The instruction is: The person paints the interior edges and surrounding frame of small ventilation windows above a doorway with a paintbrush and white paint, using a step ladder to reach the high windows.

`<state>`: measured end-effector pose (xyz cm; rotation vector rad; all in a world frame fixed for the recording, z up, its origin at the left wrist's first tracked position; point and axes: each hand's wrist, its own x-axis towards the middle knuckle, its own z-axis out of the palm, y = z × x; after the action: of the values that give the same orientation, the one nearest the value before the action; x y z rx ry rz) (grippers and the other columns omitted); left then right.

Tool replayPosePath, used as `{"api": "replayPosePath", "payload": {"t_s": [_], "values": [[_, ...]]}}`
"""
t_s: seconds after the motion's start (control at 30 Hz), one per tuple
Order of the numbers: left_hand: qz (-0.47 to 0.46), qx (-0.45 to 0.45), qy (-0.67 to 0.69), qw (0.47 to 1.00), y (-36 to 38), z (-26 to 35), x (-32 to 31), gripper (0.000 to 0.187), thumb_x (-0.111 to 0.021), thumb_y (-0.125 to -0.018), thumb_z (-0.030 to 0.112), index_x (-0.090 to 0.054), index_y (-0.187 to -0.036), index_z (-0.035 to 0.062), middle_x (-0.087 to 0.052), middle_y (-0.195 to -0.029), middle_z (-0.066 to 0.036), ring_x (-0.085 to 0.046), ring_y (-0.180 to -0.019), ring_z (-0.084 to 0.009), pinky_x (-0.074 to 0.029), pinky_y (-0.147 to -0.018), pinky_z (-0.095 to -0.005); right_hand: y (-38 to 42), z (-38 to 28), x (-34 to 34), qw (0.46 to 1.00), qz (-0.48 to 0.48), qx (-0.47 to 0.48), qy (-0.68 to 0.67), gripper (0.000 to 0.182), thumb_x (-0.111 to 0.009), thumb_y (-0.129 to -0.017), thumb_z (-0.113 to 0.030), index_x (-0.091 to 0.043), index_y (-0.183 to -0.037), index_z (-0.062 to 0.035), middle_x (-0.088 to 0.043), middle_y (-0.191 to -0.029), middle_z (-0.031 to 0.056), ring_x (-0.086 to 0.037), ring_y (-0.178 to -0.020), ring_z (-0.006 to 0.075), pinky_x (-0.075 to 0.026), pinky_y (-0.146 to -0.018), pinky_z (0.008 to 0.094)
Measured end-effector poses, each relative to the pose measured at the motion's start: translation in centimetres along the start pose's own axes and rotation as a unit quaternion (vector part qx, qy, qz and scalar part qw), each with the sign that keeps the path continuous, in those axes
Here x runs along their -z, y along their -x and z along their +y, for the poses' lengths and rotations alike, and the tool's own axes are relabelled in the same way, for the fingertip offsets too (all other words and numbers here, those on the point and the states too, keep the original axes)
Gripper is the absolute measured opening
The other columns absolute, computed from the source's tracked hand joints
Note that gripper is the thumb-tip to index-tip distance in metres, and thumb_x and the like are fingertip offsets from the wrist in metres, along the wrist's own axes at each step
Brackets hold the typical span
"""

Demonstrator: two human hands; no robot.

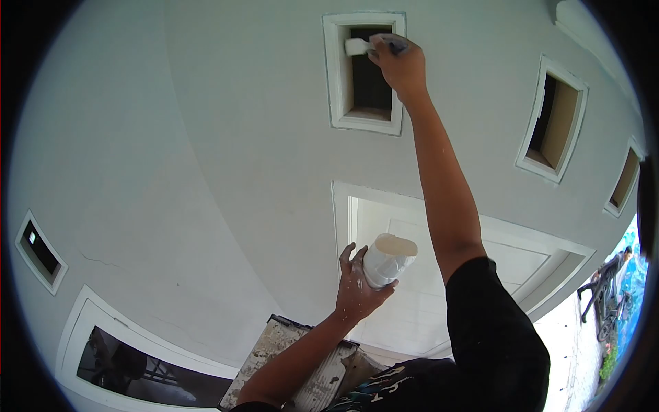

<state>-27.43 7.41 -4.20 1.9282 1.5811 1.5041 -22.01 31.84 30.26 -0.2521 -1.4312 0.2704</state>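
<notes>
My right hand (400, 63) is raised high and closed around a paintbrush (357, 47), its pale bristles pointing left. The bristles are close to the inner left side of a white-framed wall opening (333, 82), which is dark inside. Lower down, my left hand (360, 292) wraps round a white plastic container (386, 264), tilted, with a cream-coloured surface at its top. Pale paint specks dot the left hand's fingers and back.
Below me stands a paint-splattered ladder or platform top (322, 371). A white door frame (439, 199) lies beneath the opening. More framed openings (552, 117) line the wall at right, and another (41, 253) is at far left. A person (607, 275) with a bicycle is outside.
</notes>
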Motion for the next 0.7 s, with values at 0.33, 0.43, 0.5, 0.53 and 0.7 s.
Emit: {"api": "replayPosePath", "payload": {"t_s": [0.33, 0.43, 0.5, 0.53, 0.7], "values": [[0.008, -0.023, -0.023, 0.999, 0.3, -0.1, 0.1, 0.098, -0.089, -0.070, 0.032, -0.037, -0.140, -0.0124, -0.028, -0.144, -0.027, -0.046, -0.130, -0.0426, -0.050, -0.106, -0.0491, 0.7, -0.6, -1.5, 0.982, 0.044, 0.056, 0.172, 0.016, -0.071, -0.087, -0.017, -0.076, -0.093, -0.0026, -0.075, -0.086, 0.0190, -0.074, -0.083, 0.0346, -0.057, -0.078, 0.0382], [0.005, -0.023, -0.015, 1.000, 0.2, 0.0, 0.0, 0.098, -0.089, -0.070, 0.031, -0.037, -0.140, -0.0127, -0.028, -0.144, -0.028, -0.044, -0.132, -0.0428, -0.049, -0.107, -0.0495, 0.9, -1.5, 0.4, 0.994, -0.010, -0.088, 0.071, 0.017, -0.070, -0.088, -0.018, -0.076, -0.092, -0.0025, -0.075, -0.087, 0.0187, -0.074, -0.084, 0.0340, -0.057, -0.078, 0.0383], [0.005, -0.027, -0.019, 0.999, 0.1, 0.0, -0.1, 0.098, -0.089, -0.070, 0.031, -0.037, -0.140, -0.0127, -0.028, -0.144, -0.028, -0.043, -0.133, -0.0431, -0.048, -0.108, -0.0496, 0.7, -1.4, -0.2, 0.982, 0.086, 0.066, 0.152, 0.019, -0.070, -0.089, -0.020, -0.077, -0.092, -0.0026, -0.076, -0.085, 0.0168, -0.074, -0.082, 0.0326, -0.057, -0.077, 0.0381], [0.002, -0.017, -0.022, 1.000, 0.1, 0.0, -0.1, 0.099, -0.089, -0.070, 0.031, -0.036, -0.140, -0.0116, -0.027, -0.145, -0.026, -0.043, -0.134, -0.0432, -0.048, -0.109, -0.0499, 0.4, -1.1, -0.8, 0.982, 0.086, 0.066, 0.153, 0.019, -0.070, -0.089, -0.020, -0.077, -0.092, -0.0026, -0.076, -0.085, 0.0168, -0.074, -0.082, 0.0326, -0.057, -0.077, 0.0381], [0.001, -0.016, -0.024, 1.000, 0.3, -0.4, 0.0, 0.100, -0.090, -0.069, 0.031, -0.035, -0.141, -0.0110, -0.024, -0.147, -0.025, -0.038, -0.138, -0.0436, -0.046, -0.111, -0.0509, 0.4, 0.6, -1.0, 0.994, 0.011, 0.003, 0.106, 0.022, -0.072, -0.088, -0.024, -0.077, -0.090, -0.0025, -0.076, -0.082, 0.0135, -0.074, -0.077, 0.0300, -0.057, -0.076, 0.0378]]}}
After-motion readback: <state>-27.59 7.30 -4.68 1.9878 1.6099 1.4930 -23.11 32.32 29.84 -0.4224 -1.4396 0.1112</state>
